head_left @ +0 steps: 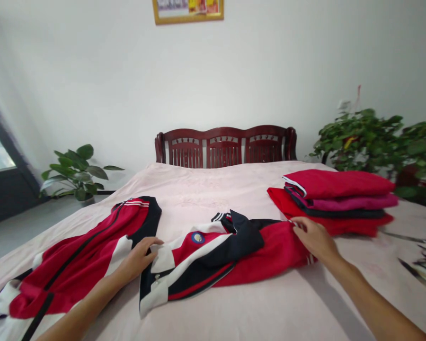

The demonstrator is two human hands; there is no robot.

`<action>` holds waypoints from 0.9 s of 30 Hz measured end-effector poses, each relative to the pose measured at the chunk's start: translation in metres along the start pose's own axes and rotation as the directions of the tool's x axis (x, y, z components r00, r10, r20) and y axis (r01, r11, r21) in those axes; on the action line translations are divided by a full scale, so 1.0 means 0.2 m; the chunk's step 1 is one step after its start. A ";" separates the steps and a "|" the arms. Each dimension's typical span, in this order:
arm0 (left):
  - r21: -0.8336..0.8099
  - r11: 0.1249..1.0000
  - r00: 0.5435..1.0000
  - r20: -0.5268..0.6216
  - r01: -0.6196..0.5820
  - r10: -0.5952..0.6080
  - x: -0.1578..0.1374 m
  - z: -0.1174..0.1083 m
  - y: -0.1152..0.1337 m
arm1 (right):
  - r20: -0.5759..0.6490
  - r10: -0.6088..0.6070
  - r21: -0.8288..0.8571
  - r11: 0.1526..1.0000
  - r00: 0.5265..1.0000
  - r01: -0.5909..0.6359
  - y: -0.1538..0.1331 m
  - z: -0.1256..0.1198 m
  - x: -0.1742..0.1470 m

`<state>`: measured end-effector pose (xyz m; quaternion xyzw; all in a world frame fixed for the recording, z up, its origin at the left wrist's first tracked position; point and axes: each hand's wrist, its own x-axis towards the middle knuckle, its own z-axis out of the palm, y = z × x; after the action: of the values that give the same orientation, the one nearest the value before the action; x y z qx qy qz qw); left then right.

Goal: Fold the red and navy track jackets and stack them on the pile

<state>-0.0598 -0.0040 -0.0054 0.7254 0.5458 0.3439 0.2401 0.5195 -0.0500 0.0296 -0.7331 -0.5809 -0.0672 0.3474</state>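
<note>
Head view: red, white and navy jacket [213,260], spread on pink bed [234,189] centre. Left hand [138,258] pinches its white edge; right hand [314,237] pinches its red sleeve. Folded stack [341,199] right of jacket; second garment [74,260] left.

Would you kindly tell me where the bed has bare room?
Bare pink bedsheet lies between the dark wooden headboard and the red-white-navy jacket. Crowded around the stack of folded red clothes, right.

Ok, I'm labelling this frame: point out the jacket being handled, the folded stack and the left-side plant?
jacket [213,258]: head view, its red and navy middle.
folded stack [337,183]: head view, top red garment.
plant [76,170]: head view, its leaves.
</note>
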 end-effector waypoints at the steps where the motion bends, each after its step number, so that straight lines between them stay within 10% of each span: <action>1: 0.031 0.999 0.999 -0.017 0.037 -0.037 0.03 0.03 0.01 | 0.046 -0.105 -0.068 0.992 0.993 0.108 -0.09 0.02 0.02; 5: 0.234 0.960 0.988 -0.018 0.154 -0.154 0.08 0.16 0.05 | 0.277 -0.333 -0.150 0.912 0.901 0.383 -0.34 0.16 0.00; 10: 0.281 0.951 0.988 0.046 0.129 -0.148 0.05 0.19 0.10 | 0.545 -0.194 -0.158 0.932 0.816 0.327 -0.38 0.27 -0.12; 13: 0.263 0.964 0.999 -0.028 0.045 -0.039 -0.01 0.21 0.09 | 0.562 -0.102 -0.176 0.955 0.821 0.240 -0.36 0.24 -0.08; 17: 0.216 0.966 0.969 -0.166 -0.144 0.181 -0.11 0.29 0.10 | 0.293 -0.068 -0.083 0.992 0.954 0.096 -0.48 0.20 0.07; 19: 0.232 0.934 0.937 -0.160 -0.271 0.312 -0.16 0.31 0.11 | 0.213 -0.115 -0.016 0.993 0.970 0.121 -0.62 0.22 0.13; 23: 0.306 0.773 0.794 -0.081 -0.556 0.602 -0.23 0.31 0.15 | 0.451 -0.241 -0.010 0.961 0.859 0.275 -0.91 0.40 0.16; 27: 0.315 0.671 0.697 -0.039 -0.671 0.716 -0.27 0.28 0.19 | 0.568 -0.081 -0.142 0.971 0.819 0.194 -0.98 0.60 0.17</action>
<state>-0.0023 -0.0643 -0.0267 0.8745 0.2878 0.3863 -0.0570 0.3175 0.0633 0.0418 -0.7068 -0.6991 0.0685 0.0838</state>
